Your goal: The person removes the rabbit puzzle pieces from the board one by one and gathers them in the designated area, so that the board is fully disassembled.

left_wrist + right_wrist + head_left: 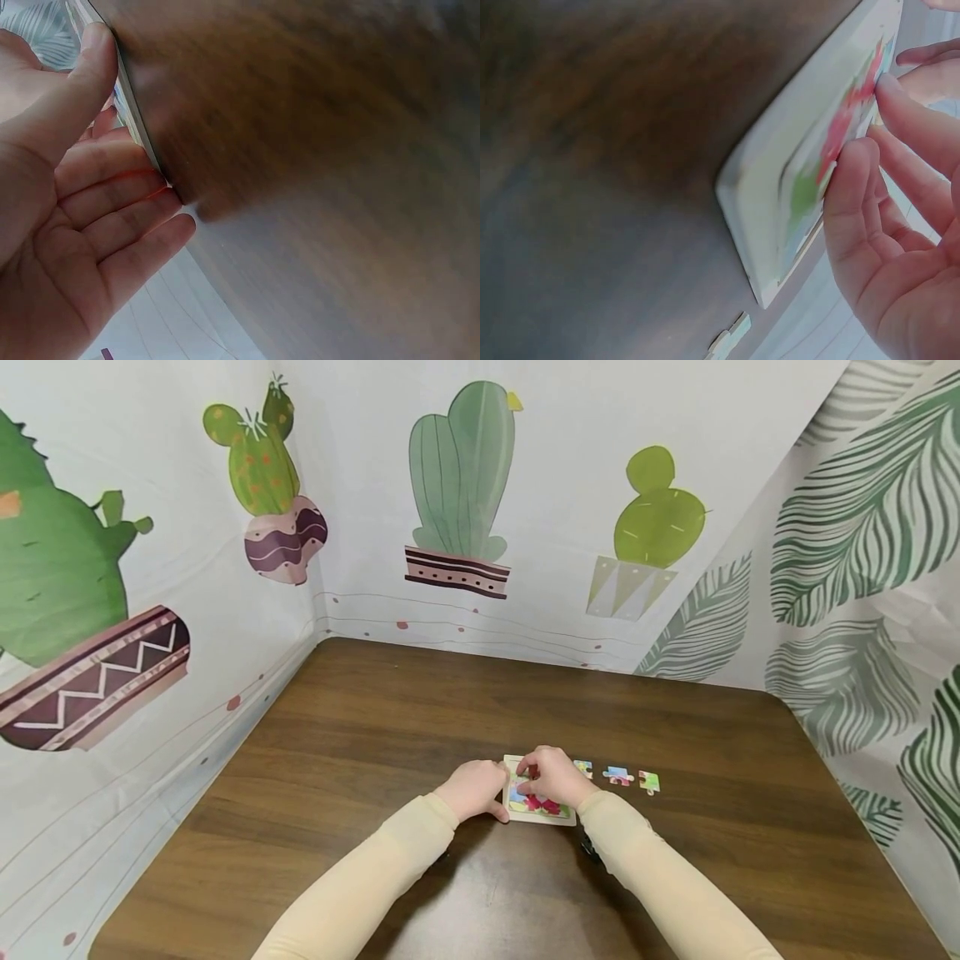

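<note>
A small jigsaw puzzle board (540, 817) with a pale frame and a red, green and blue picture lies on the table. My left hand (474, 788) rests along its left edge, thumb near the front corner and fingers toward the back. In the left wrist view those fingers (124, 217) are nearly straight against the board's side. Over the picture, my right hand (558, 777) has thumb and index finger bent down at a puzzle piece. The right wrist view shows their fingertips (855, 154) right on the picture's surface; the hand mostly hides the piece.
To the right of the board lie loose puzzle pieces: one partly behind the right hand (584, 767), a blue and pink piece (618, 776), and a green and red piece (649, 782). The brown wooden table (375, 710) meets cloth walls printed with cacti and leaves.
</note>
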`<state>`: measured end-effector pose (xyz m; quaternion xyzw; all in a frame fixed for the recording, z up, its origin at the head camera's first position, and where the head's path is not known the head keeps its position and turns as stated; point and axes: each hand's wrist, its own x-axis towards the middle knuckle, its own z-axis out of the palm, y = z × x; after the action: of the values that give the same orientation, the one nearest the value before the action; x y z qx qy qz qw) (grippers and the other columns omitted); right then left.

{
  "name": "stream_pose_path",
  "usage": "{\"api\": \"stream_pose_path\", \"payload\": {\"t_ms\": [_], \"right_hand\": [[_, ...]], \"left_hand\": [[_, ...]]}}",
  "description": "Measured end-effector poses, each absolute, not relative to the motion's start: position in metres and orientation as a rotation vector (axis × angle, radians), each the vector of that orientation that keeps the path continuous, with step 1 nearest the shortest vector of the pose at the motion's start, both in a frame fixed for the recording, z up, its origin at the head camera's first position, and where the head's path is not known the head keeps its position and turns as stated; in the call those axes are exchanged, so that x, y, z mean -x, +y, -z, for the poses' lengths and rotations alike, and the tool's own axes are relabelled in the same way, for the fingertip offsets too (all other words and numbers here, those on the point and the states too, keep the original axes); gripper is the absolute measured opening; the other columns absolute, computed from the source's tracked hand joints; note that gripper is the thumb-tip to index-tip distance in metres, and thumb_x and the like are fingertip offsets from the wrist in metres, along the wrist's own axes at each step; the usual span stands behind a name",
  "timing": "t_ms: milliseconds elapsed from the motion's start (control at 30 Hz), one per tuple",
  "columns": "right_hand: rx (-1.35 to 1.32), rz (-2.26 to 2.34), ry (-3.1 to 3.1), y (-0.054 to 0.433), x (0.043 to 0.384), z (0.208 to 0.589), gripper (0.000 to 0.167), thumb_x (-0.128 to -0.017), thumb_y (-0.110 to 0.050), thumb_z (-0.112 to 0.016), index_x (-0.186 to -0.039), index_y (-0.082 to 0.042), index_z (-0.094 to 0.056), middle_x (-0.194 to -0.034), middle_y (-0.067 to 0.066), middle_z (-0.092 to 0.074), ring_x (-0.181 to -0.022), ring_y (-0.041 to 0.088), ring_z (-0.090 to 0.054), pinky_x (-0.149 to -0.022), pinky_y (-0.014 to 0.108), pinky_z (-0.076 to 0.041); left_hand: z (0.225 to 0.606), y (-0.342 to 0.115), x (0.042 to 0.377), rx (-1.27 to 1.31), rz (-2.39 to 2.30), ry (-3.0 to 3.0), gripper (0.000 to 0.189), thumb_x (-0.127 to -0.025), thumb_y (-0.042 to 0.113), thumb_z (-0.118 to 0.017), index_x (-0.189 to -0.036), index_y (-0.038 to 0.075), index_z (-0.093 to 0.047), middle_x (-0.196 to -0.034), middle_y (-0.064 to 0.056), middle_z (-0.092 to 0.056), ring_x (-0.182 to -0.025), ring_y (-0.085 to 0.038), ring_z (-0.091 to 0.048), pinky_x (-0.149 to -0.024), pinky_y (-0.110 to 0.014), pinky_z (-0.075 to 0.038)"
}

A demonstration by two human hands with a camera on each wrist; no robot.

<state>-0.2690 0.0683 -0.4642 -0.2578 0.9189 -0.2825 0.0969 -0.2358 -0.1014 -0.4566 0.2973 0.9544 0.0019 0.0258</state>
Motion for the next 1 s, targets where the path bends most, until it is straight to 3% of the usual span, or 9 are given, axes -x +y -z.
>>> {"api": "stream_pose_path", "payload": {"t_ms": [333, 667, 833, 1000], "right_hand": [[0.791, 0.865, 2.707, 0.066, 0.2681, 0.4654, 0.025, -0.073, -0.009, -0.08, -0.087, -0.01, -0.059, -0.077, 0.003, -0.054, -0.069, 0.014, -0.046, -0.062, 0.028, -0.041], [0.785, 0.88, 2.725, 0.0692, 0.2693, 0.4703, 0.015, -0.08, -0.014, -0.075, -0.086, -0.013, -0.061, -0.069, -0.004, -0.054, -0.059, 0.009, -0.047, -0.057, 0.025, -0.04], [0.807, 0.866, 2.74, 0.071, 0.2694, 0.4707, 0.008, -0.083, -0.015, -0.072, -0.084, -0.014, -0.064, -0.072, -0.006, -0.057, -0.063, 0.008, -0.049, -0.061, 0.025, -0.043], [0.854, 0.857, 2.751, 0.073, 0.2707, 0.4715, 0.009, -0.087, -0.013, -0.067, -0.084, -0.014, -0.058, -0.073, -0.006, -0.056, -0.063, 0.008, -0.048, -0.061, 0.025, -0.042]], "left_hand": [[0.4566, -0.1013, 0.2362, -0.923, 0.023, 2.946, 0.045, -0.064, 0.049, -0.081, -0.083, 0.011, -0.065, -0.079, 0.001, -0.065, -0.072, -0.015, -0.064, -0.068, -0.028, -0.051], [0.4538, -0.0994, 0.2344, -0.918, 0.034, 2.965, 0.046, -0.063, 0.049, -0.082, -0.083, 0.012, -0.066, -0.084, -0.002, -0.068, -0.072, -0.017, -0.066, -0.065, -0.029, -0.052], [0.4527, -0.0993, 0.2342, -0.905, 0.028, 2.964, 0.045, -0.063, 0.048, -0.082, -0.082, 0.012, -0.064, -0.085, -0.002, -0.069, -0.073, -0.018, -0.066, -0.066, -0.03, -0.052], [0.4527, -0.0992, 0.2349, -0.897, 0.019, 2.961, 0.047, -0.063, 0.048, -0.082, -0.084, 0.011, -0.064, -0.084, -0.003, -0.069, -0.071, -0.018, -0.066, -0.065, -0.03, -0.052]]}}
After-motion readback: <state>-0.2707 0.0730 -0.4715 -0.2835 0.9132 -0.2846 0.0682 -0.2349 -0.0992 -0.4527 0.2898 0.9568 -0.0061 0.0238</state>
